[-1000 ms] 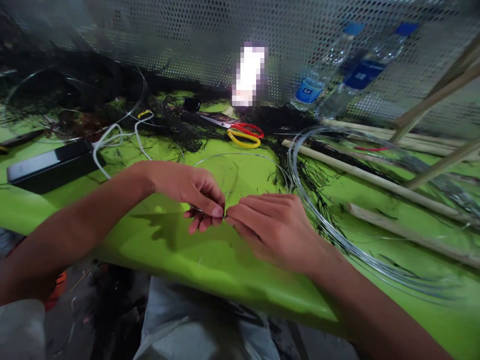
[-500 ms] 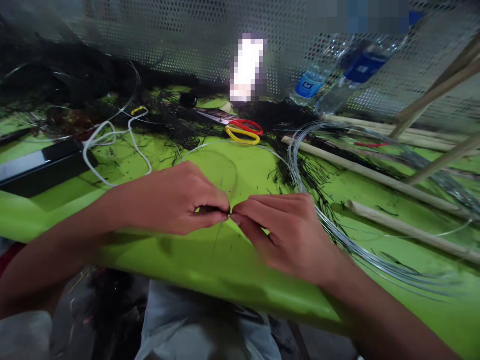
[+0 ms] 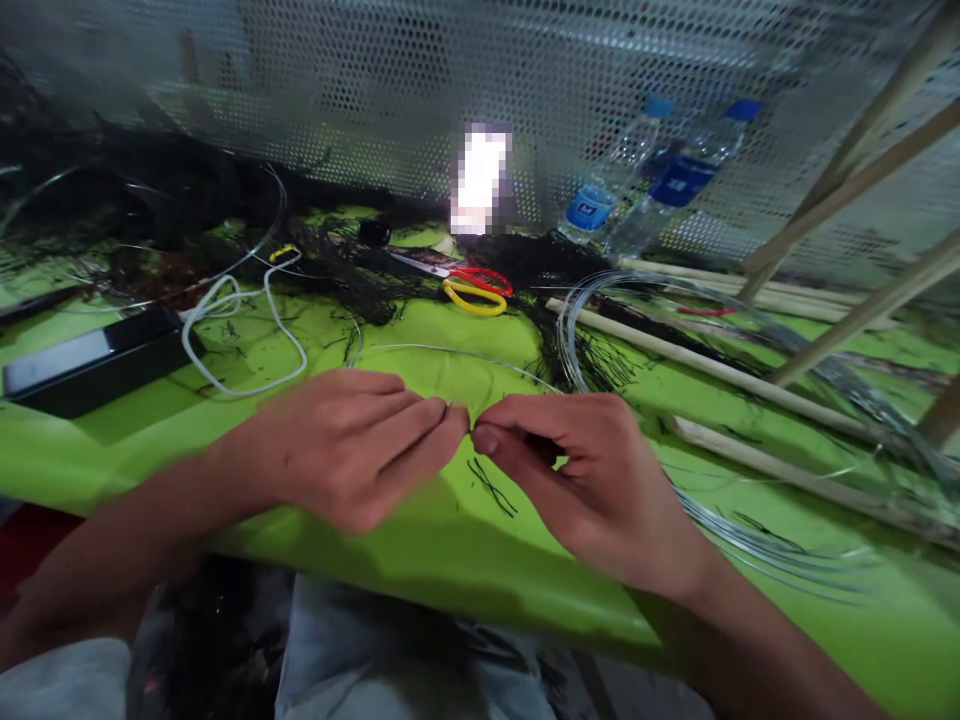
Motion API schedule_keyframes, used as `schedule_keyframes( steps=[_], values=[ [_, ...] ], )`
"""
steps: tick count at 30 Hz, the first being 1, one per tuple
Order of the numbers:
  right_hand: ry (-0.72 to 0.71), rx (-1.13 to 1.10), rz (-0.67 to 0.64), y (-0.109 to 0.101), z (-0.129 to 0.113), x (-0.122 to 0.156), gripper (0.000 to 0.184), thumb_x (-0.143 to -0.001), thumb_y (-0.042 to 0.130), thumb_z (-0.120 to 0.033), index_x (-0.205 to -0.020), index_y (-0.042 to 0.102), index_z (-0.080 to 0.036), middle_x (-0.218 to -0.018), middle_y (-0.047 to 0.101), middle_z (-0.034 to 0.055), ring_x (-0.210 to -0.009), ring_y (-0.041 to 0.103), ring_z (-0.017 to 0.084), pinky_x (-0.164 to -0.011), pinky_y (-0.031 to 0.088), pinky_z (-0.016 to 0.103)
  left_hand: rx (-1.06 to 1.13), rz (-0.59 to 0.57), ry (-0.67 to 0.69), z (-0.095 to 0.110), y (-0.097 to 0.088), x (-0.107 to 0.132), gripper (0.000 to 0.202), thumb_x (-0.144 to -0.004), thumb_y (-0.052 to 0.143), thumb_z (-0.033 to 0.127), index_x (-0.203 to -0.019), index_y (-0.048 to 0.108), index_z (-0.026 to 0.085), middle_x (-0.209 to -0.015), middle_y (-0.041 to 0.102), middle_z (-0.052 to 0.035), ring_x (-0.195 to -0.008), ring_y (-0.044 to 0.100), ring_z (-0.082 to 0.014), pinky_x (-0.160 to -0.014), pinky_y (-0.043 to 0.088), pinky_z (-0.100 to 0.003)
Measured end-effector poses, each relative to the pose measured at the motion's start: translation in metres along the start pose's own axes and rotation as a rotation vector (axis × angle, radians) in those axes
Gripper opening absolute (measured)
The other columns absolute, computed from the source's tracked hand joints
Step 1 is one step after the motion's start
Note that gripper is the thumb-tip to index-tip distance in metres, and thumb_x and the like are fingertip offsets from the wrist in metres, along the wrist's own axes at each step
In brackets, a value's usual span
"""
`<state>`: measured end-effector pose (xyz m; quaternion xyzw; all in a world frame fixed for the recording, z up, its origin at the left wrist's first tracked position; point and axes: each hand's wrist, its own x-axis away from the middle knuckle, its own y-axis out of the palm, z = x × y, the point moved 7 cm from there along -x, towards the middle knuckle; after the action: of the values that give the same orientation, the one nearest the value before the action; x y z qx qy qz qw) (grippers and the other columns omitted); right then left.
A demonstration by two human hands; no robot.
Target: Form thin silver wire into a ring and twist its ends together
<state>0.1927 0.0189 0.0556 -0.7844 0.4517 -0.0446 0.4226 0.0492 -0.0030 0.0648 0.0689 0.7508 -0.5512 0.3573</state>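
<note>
My left hand (image 3: 352, 455) and my right hand (image 3: 592, 480) meet fingertip to fingertip above the front of the green table (image 3: 420, 540). Both are closed in a pinch on a thin silvery wire loop (image 3: 450, 352) that arcs away from the fingers over the table. The pinched spot itself is too small and blurred to make out. A few short black strands (image 3: 491, 485) lie on the green surface just below the fingers.
A big coil of silver wire (image 3: 600, 330) lies to the right, over wooden sticks (image 3: 720, 370). Red-and-yellow scissors (image 3: 472, 290), black tangled fibre, a white cable (image 3: 240, 330), a black flat device (image 3: 90, 355) and two water bottles (image 3: 637, 195) stand further back before a perforated metal screen.
The hands have stayed pinched together while the view shifted down slightly. My left fingers have stretched forward more; black strands now show on the table beneath them.
</note>
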Motion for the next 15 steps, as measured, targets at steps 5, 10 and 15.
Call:
schedule_keyframes(
  steps=[5,10,15],
  values=[
    [-0.064,0.026,0.128,-0.009,0.0,0.003,0.019,-0.1,0.059,-0.016,-0.082,0.065,-0.018,-0.062,0.052,-0.0059,-0.055,0.043,0.007,-0.054,0.034,0.022,-0.149,0.162,-0.043,0.007,-0.001,-0.002,0.006,-0.097,0.068,0.02,-0.095,0.07,0.014,-0.081,0.078,-0.0031,-0.071,0.074,-0.015,-0.066,0.055,-0.028],
    [-0.143,0.162,0.139,0.007,0.006,0.007,0.017,-0.099,0.057,-0.012,-0.086,0.066,-0.016,-0.067,0.058,-0.0033,-0.056,0.045,0.008,-0.055,0.031,0.026,0.351,-0.264,-0.563,-0.026,0.026,-0.001,0.014,-0.093,0.07,0.032,-0.089,0.075,0.02,-0.073,0.076,0.0043,-0.061,0.068,-0.0117,-0.056,0.045,-0.024],
    [-0.157,0.186,0.128,0.011,0.009,0.006,0.015,-0.101,0.057,-0.015,-0.09,0.069,-0.015,-0.072,0.064,-0.002,-0.059,0.05,0.008,-0.057,0.032,0.027,0.83,-0.388,-0.826,-0.038,0.036,0.008,0.015,-0.094,0.067,0.032,-0.095,0.079,0.023,-0.09,0.081,0.004,-0.079,0.073,-0.0125,-0.067,0.053,-0.02]
  ],
)
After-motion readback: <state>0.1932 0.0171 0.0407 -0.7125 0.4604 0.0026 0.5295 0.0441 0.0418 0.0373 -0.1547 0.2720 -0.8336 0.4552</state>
